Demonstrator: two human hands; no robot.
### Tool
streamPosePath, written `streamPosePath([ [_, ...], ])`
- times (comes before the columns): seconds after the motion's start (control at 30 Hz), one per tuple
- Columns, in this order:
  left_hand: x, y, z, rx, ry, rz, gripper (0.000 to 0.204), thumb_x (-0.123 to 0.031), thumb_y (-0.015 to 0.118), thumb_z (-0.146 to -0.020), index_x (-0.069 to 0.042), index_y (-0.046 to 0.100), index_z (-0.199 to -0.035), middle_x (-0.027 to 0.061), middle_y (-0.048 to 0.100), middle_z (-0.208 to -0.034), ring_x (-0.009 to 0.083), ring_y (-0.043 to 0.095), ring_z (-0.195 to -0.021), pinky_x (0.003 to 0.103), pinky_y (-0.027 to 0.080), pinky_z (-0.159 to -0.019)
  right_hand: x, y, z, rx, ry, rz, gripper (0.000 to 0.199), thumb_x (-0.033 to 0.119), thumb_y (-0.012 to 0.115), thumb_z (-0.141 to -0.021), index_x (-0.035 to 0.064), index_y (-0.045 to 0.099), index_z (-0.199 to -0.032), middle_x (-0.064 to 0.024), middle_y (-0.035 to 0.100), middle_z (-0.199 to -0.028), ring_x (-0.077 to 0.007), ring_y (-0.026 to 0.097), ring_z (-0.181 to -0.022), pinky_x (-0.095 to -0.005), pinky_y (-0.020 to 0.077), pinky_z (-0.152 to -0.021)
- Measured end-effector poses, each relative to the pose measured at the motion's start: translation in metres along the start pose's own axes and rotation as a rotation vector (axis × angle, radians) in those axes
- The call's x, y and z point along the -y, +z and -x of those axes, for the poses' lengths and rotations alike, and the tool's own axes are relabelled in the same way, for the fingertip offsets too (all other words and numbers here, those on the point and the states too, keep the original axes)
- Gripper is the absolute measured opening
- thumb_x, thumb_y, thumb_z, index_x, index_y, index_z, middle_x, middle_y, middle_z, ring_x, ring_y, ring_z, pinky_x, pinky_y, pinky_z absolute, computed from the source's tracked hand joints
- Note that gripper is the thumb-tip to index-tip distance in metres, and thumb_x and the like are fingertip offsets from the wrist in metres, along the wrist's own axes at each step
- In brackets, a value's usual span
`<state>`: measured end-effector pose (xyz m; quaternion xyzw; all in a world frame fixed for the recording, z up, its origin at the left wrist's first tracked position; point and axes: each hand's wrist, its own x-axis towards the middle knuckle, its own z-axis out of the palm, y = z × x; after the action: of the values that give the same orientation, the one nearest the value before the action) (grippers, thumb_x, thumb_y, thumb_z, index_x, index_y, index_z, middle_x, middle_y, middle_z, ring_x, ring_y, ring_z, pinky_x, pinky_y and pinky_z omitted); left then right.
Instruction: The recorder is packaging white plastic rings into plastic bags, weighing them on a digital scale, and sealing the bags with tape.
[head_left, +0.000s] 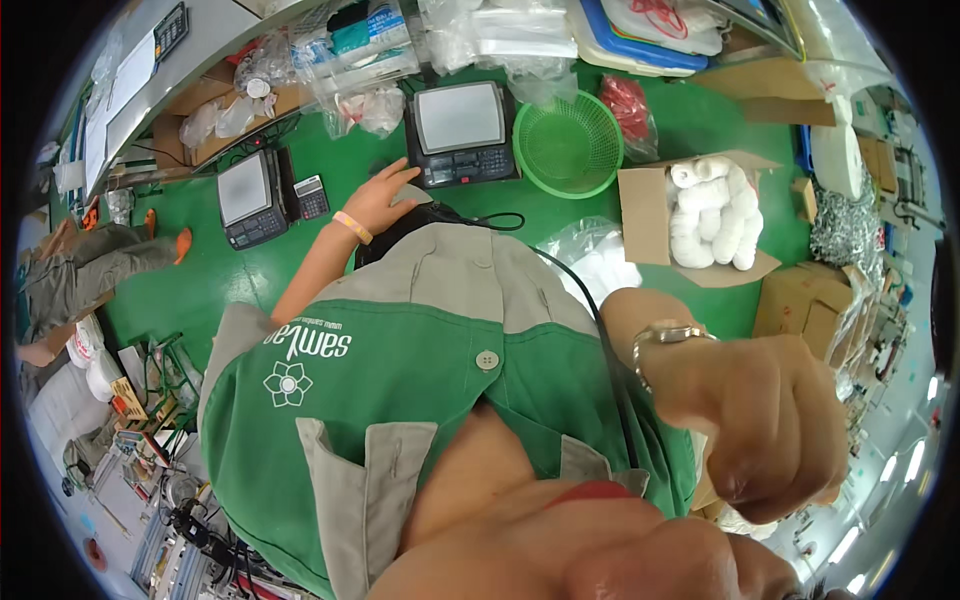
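Workbench (330,165) — green, cluttered with scales (461,132).

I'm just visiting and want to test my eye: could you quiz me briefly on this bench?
1. True or false: the green basket sits right of the middle scale.
2. What fills the open box? A) white rolls B) red bags C) calculators
3. Fill in: the right hand has a ___ at its wrist.
Key: 1 true; 2 A; 3 watch.
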<state>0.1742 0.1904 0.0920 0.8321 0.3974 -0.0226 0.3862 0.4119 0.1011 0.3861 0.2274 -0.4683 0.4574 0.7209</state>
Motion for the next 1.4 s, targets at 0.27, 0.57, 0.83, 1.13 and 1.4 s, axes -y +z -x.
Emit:
streamPosePath([
  [0.27,0.028,0.02,0.094,-0.002,-0.152,-0.06,0.038,-0.028,0.055,-0.08,-0.01,0.053,-0.114,0.0179,0.048,-0.121,0.0317,0.049,-0.107,0.037,0.04,-0.089,0.071,-0.02,0.114,-0.704,0.709,0.859,0.027,0.024,0.046,-0.087,-0.0017,0.048,-0.082,-0.012,0.054,-0.072,-0.0089,0.042,-0.044,-0.0191,0.0298,-0.037],
  [0.57,0.116,0.069,0.245,0.836,-0.44,0.234,0.034,-0.029,0.049,-0.081,-0.007,0.056,-0.106,0.0177,0.056,-0.107,0.0304,0.055,-0.095,0.037,0.044,-0.078,0.094,-0.029,0.371,-0.048,1.924,1.64,0.024,0.026,0.055,-0.08,0.0024,0.057,-0.083,-0.0148,0.057,-0.071,-0.0217,0.055,-0.064,-0.0313,0.0431,-0.061],
  [0.83,0.121,0.104,0.306,0.468,-0.707,0.586,0.031,-0.027,0.05,-0.081,-0.006,0.056,-0.104,0.0166,0.057,-0.103,0.029,0.055,-0.092,0.037,0.044,-0.077,0.141,-0.027,0.423,0.035,2.323,1.411,0.024,0.026,0.055,-0.081,0.002,0.057,-0.083,-0.0144,0.056,-0.071,-0.021,0.053,-0.064,-0.0309,0.0426,-0.061],
  [1.13,0.072,0.189,0.373,0.241,-0.915,0.912,0.028,-0.026,0.051,-0.081,-0.006,0.055,-0.101,0.0154,0.057,-0.1,0.0275,0.055,-0.089,0.036,0.044,-0.075,0.159,-0.082,0.402,0.112,2.359,1.406,0.025,0.026,0.055,-0.081,0.0014,0.057,-0.084,-0.014,0.055,-0.071,-0.0203,0.051,-0.064,-0.0305,0.0421,-0.061],
  [1.4,0.01,0.233,0.363,0.01,-1.041,1.099,0.026,-0.024,0.052,-0.08,-0.006,0.055,-0.098,0.0143,0.057,-0.096,0.0261,0.055,-0.086,0.035,0.045,-0.073,0.195,-0.129,0.397,0.209,2.332,1.367,0.025,0.026,0.055,-0.081,0.001,0.056,-0.084,-0.0136,0.055,-0.07,-0.0196,0.05,-0.064,-0.0302,0.0416,-0.061],
])
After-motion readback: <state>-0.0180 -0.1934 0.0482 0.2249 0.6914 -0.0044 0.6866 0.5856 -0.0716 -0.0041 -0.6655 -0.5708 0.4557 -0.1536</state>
